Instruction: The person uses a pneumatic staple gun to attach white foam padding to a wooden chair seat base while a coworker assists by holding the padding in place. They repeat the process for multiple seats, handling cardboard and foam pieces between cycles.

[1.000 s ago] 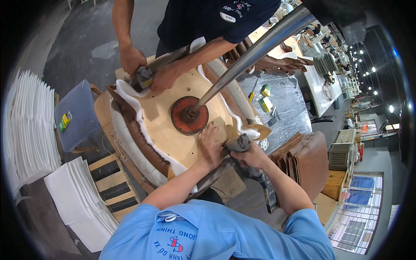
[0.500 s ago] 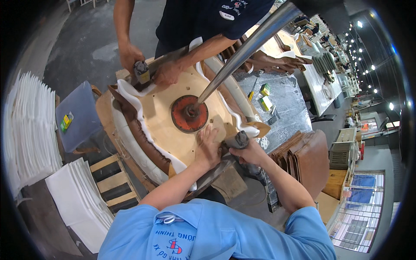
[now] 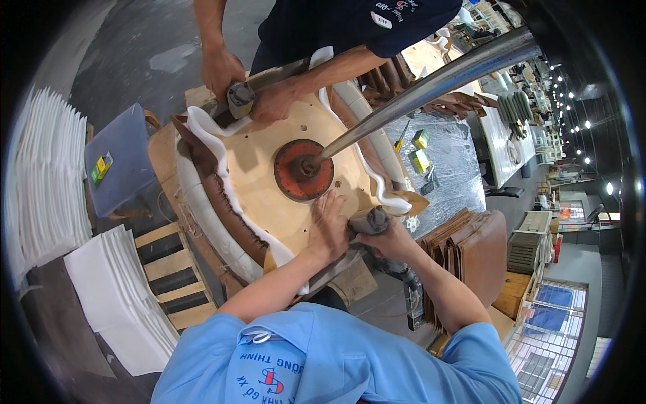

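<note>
My left hand (image 3: 330, 229) lies flat, fingers spread, on the plywood seat base (image 3: 262, 182), just below the round red press plate (image 3: 303, 170) at its centre. My right hand (image 3: 390, 239) is wrapped around a grey stapler (image 3: 372, 219) at the base's near edge, beside the white foam (image 3: 202, 128) and brown leather (image 3: 219, 202). Across from me, a co-worker's hands (image 3: 272, 101) hold another tool.

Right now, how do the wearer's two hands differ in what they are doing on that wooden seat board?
The left hand lies flat and open on the wooden seat board, fingers spread toward the red round plate. The right hand is curled around a grey stapler-like tool at the board's edge. The left one holds nothing, the right one grips. Both work the same near edge, side by side.
</note>
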A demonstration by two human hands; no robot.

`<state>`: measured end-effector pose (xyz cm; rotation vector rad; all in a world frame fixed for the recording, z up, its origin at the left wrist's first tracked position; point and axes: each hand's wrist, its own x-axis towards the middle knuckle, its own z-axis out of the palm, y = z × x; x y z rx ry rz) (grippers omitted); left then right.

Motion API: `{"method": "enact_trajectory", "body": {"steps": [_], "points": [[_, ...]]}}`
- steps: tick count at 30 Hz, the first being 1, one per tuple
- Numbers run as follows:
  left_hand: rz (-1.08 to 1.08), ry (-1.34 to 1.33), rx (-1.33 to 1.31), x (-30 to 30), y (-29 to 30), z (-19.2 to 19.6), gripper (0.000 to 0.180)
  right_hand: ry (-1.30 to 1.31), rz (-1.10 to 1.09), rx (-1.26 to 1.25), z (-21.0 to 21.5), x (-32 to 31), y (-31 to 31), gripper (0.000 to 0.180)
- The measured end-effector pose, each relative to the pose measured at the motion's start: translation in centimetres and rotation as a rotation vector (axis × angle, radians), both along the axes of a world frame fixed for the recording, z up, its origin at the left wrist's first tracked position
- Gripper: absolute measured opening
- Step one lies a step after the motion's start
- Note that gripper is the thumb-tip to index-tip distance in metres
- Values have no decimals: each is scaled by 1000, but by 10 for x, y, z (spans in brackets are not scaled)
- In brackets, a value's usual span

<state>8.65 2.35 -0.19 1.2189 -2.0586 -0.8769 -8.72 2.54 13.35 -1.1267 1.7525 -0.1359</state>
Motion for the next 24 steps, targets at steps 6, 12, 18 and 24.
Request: {"method": "enact_trajectory", "body": {"steps": [6,12,18,24], "points": [[-72,-46,-22,17,-3,2,19,45,-3,13,18,12,-9,41],[-18,-48,-47,14,2,0,18,-76,-21,-1,12,-2,7,30],[-8,-8,-20,14,4,-2,16,-44,-34,58,16,12,6,30],[-12,-12,-40,15,3,-3,16,-58,-56,35,7,19,6,32]]}}
